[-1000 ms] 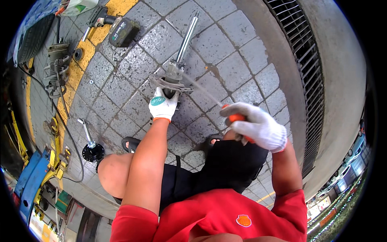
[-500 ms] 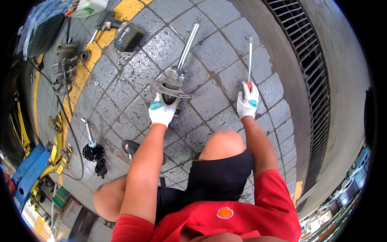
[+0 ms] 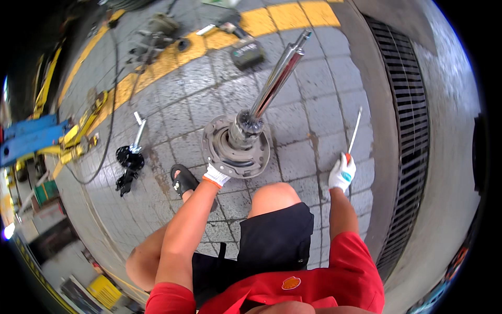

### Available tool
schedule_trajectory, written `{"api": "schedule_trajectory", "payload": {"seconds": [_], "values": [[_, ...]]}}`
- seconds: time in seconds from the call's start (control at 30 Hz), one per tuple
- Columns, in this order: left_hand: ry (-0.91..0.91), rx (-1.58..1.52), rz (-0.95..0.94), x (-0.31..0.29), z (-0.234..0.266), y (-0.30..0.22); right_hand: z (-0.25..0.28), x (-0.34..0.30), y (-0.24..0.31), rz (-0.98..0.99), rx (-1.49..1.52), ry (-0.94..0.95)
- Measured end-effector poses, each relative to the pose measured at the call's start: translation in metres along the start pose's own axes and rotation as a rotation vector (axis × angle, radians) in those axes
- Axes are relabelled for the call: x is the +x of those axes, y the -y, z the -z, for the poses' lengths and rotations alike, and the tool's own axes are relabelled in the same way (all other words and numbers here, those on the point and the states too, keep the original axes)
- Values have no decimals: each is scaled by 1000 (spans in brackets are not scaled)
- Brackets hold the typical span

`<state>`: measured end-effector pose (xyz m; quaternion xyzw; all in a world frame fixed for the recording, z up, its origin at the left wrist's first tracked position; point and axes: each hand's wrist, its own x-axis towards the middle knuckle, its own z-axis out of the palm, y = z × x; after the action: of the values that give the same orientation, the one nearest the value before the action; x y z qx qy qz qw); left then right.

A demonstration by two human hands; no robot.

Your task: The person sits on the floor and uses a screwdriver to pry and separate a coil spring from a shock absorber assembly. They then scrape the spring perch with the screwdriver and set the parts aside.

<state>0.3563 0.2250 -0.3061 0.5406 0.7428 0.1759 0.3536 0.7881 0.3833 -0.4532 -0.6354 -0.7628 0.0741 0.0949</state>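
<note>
A worn grey shock-absorber strut tilts up and away in front of me, its chrome rod pointing to the upper right. My left hand, in a white glove, grips it from below. The round spring seat hides most of those fingers and the strut's lower end. Off to the right, my gloved right hand is closed round the orange handle of a screwdriver, whose long thin shaft points away from me. A second strut, black with a silver rod, lies on the tiles at the left.
A cordless impact wrench lies beyond the strut by a yellow floor line. Further left are greasy metal parts and a black cable. Blue and yellow lift arms reach in from the left. A drain grate runs along the right.
My left hand has raised and tipped the strut, bringing its spring seat into fuller view. The right hand still holds the screwdriver. The whole view has swung round, with the floor things shifted rightward.
</note>
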Motion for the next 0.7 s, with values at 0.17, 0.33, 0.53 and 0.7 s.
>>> {"api": "schedule_trajectory", "payload": {"seconds": [0.17,0.33,0.53,0.7], "values": [[-256,-690,21,-23,55,-2,2,-5,5,1,-34,21],[-478,-1903,62,-24,57,17,0,-3,-8,-7,-115,166],[-309,-2116,-250,-28,27,62,57,34,70,-275,-374,626],[-480,-800,-131,-20,32,25,177,87,236,307,447,448]]}}
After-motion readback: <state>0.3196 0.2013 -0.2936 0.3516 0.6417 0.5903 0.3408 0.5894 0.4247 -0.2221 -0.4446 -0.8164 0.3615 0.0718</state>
